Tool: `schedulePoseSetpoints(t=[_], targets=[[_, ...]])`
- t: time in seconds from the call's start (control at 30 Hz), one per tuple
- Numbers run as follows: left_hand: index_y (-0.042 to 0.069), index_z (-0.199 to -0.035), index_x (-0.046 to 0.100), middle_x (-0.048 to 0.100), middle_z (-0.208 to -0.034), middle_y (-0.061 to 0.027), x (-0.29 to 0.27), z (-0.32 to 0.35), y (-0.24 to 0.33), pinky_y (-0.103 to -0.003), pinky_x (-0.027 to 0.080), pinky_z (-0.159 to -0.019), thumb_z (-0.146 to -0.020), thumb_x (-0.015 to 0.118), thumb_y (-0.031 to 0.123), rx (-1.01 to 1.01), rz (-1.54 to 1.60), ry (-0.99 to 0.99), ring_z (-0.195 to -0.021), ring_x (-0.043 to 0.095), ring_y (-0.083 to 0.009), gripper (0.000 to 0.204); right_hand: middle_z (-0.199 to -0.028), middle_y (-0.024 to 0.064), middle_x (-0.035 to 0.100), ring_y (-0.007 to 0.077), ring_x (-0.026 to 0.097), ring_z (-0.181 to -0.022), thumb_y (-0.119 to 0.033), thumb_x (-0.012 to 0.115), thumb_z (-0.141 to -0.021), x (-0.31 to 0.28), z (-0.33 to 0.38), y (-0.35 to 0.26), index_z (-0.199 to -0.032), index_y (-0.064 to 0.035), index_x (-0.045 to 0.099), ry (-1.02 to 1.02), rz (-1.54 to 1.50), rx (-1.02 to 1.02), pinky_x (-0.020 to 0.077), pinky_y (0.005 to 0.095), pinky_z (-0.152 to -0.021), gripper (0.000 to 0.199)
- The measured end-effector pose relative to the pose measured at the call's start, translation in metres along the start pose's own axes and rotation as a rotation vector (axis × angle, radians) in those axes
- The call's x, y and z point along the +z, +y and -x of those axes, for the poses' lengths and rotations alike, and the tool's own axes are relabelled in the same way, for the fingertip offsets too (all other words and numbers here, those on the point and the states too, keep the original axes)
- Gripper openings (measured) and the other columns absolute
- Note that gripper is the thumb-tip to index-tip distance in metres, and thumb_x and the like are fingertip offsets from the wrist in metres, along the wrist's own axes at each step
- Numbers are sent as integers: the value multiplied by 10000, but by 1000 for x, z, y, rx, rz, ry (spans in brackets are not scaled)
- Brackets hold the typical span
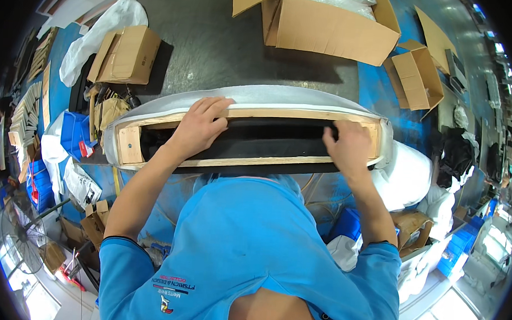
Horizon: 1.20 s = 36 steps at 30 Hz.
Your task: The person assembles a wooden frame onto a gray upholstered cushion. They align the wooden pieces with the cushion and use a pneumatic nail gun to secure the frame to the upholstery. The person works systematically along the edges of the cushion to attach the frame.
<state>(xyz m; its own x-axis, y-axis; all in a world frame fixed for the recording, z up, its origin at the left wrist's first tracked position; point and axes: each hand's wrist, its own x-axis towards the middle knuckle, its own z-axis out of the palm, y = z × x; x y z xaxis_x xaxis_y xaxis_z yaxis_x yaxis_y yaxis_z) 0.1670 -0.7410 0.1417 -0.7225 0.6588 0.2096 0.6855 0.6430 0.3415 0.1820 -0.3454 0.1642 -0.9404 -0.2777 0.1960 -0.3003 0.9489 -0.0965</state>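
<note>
In front of me lies a long, narrow wooden frame (281, 114), wrapped outside in pale grey-white padding (282, 95). Black fabric (269, 137) fills its hollow. My left hand (203, 124) is closed over the far rail, left of the middle, its fingertips on the padding's white edge and the thumb toward the hollow. Near the frame's right end, my right hand (349, 146) is closed, with curled fingers beside the far rail. What those fingers pinch, if anything, is hidden.
A cardboard box (332, 33) with clear plastic wrap stands beyond on the dark tabletop (215, 48). A smaller carton (125, 54) sits at far left, near tools and a blue bin (76, 134). An open carton (415, 78) and white bundled material (406, 173) are at right.
</note>
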Motion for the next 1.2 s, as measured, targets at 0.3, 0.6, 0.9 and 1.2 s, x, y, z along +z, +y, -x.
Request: schedulePoseSetpoints(t=[0.3, 0.6, 0.9, 1.2], targets=[[67, -955, 609, 563, -1488, -147, 8, 11, -6, -568, 404, -1206, -871, 756, 131, 85, -183, 79, -1373, 544, -349, 181, -857, 27, 647, 244, 633, -873, -252, 825, -829, 35, -7, -56, -1004, -135, 739, 81, -141, -172, 506, 387, -773, 227], [104, -1006, 626, 640, -1266, -73, 2, 21, -5, -405, 501, -980, -848, 657, 157, 227, -299, 15, -1178, 609, -230, 170, -826, 34, 633, 243, 644, -803, -191, 785, -829, 35, -23, -75, -912, -118, 697, 20, -213, -273, 506, 382, -747, 142], [99, -1050, 644, 623, -976, -44, -3, 4, 12, -364, 505, -884, -844, 648, 140, 80, -280, -25, -949, 602, -229, 210, -802, 52, 610, 251, 650, -805, -149, 748, -838, 34, -29, -80, -885, -107, 630, 47, -277, -408, 506, 388, -748, 134], [65, -940, 629, 659, -1180, -114, -3, 1, 10, -488, 488, -1051, -822, 776, 141, 64, -235, 199, -1156, 622, -314, 204, -771, 62, 634, 267, 669, -789, -164, 769, -828, 42, -25, -73, -860, -114, 678, 34, -230, -312, 523, 393, -766, 109]])
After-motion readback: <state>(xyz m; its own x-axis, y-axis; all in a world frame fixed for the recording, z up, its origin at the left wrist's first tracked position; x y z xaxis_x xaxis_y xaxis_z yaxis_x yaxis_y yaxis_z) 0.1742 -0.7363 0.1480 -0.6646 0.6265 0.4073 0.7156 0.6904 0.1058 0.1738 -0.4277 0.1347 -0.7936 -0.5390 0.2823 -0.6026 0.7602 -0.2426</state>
